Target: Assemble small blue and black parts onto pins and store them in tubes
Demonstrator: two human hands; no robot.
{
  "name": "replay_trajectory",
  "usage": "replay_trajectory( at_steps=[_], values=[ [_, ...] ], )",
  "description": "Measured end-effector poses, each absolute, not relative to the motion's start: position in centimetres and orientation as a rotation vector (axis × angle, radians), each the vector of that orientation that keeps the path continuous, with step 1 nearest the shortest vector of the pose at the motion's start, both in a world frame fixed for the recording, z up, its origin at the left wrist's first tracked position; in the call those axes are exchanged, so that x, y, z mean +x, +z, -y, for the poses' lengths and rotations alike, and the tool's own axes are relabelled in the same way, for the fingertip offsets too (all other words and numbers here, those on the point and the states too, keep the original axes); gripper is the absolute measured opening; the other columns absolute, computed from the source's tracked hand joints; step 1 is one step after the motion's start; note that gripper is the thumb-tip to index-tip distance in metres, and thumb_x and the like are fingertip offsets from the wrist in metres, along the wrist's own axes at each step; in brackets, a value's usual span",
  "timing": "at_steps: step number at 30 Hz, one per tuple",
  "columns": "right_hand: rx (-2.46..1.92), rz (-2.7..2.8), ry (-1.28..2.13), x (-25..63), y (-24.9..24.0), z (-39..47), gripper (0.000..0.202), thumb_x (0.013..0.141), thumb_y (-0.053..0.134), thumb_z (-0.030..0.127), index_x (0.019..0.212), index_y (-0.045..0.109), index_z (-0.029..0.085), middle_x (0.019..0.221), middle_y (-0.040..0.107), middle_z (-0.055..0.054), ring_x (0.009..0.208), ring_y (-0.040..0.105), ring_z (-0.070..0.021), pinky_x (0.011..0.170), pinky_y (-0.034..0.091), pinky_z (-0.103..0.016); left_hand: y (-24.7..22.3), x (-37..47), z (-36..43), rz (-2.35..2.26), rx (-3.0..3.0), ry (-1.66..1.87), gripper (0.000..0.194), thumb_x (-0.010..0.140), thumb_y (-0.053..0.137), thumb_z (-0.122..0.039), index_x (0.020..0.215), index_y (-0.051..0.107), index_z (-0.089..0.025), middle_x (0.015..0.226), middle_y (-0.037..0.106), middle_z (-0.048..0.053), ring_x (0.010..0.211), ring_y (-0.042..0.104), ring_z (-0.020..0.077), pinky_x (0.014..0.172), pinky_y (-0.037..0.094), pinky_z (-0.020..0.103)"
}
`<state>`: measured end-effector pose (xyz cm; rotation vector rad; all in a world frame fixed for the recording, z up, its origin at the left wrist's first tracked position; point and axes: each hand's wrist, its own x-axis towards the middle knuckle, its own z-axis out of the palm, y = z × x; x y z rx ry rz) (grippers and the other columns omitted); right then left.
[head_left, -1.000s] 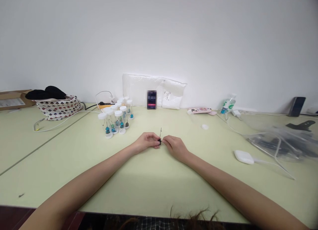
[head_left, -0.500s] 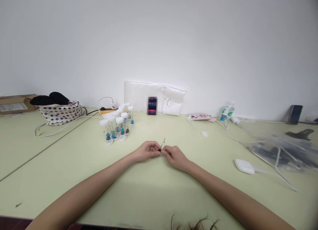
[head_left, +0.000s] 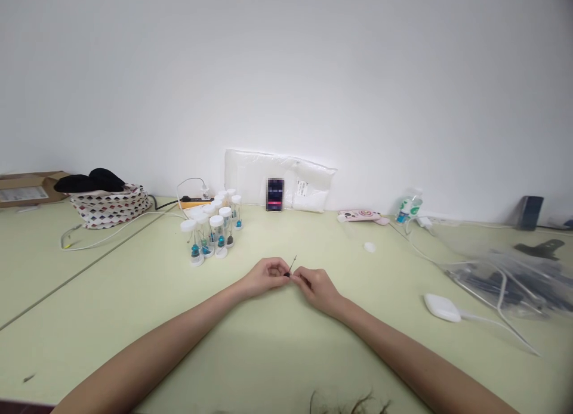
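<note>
Between the thumb and fingers of my left hand point(head_left: 268, 275) is a small black piece with a thin dark rod point(head_left: 292, 263) standing up from it at a slant. My right hand point(head_left: 317, 289) is closed in a pinch right beside it, fingertips at the black piece. Whatever lies between the right fingertips is too small to make out. Both hands rest low over the pale green table point(head_left: 268, 348). To their left stand several clear tubes with white caps point(head_left: 216, 221), holding blue, green or dark pieces on thin stems.
A phone point(head_left: 274, 195) leans on a white plastic package point(head_left: 250, 172) by the wall. A white disc point(head_left: 369, 247), pink phone case point(head_left: 358, 215) and bottle point(head_left: 409, 206) lie rightward, with a white charger point(head_left: 442, 307) and bagged parts point(head_left: 496, 283). A patterned basket point(head_left: 110, 205) sits left.
The view has tilted slightly, so the scene sits a little lower. The thin rod has turned a little, and the small hook near its tip no longer shows clearly. Both hands keep their hold.
</note>
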<state>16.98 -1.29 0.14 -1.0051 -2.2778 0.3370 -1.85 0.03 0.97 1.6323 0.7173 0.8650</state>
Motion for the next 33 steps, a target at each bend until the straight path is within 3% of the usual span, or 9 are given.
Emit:
replay_trajectory(
  at_steps=[10,20,23,29,33],
  values=[
    [-1.040,2.243,0.190,18.0,0.1,0.6,0.024,0.087,0.035,0.029,0.078,0.055,0.019,0.066,0.058,-0.003,0.057,0.050,-0.0132,0.056,0.036,-0.024,0.6,-2.7,-1.3,-0.815,1.369,1.134,0.018,0.067,0.059,-0.028,0.078,0.054,-0.015,0.063,0.047,-0.002,0.046,0.038,0.0042,0.042,0.028,0.017],
    [-0.963,2.314,0.188,18.1,0.0,0.4,0.018,0.087,0.037,0.021,0.084,0.055,0.019,0.080,0.057,-0.005,0.070,0.053,-0.0141,0.065,0.042,-0.026,0.5,-3.2,-2.2,-0.743,1.165,1.065,0.017,0.064,0.058,-0.020,0.081,0.055,-0.015,0.066,0.051,-0.001,0.050,0.042,0.0045,0.049,0.032,0.019],
    [-0.972,2.292,0.171,18.1,0.2,0.4,0.019,0.088,0.035,0.022,0.092,0.053,0.020,0.088,0.056,-0.006,0.075,0.054,-0.0144,0.067,0.043,-0.027,0.5,-3.3,-2.3,-0.746,1.141,1.052,0.018,0.064,0.058,-0.018,0.080,0.055,-0.015,0.074,0.055,0.002,0.053,0.044,0.0048,0.052,0.034,0.019],
    [-1.025,2.334,0.003,17.5,0.9,0.8,0.030,0.085,0.042,0.031,0.114,0.045,0.023,0.112,0.050,-0.008,0.102,0.045,-0.0203,0.083,0.037,-0.034,0.5,-3.2,-2.4,-0.740,1.104,1.056,0.019,0.063,0.060,-0.018,0.080,0.055,-0.013,0.075,0.056,0.004,0.054,0.047,0.0059,0.055,0.037,0.021],
    [-1.106,2.407,-0.083,16.8,1.0,0.7,0.033,0.086,0.040,0.034,0.117,0.043,0.024,0.111,0.052,-0.009,0.105,0.042,-0.0226,0.085,0.032,-0.037,0.3,-3.2,-2.5,-0.724,1.053,1.093,0.019,0.064,0.063,-0.019,0.079,0.055,-0.012,0.073,0.057,0.004,0.056,0.048,0.0063,0.056,0.037,0.021]
  ],
)
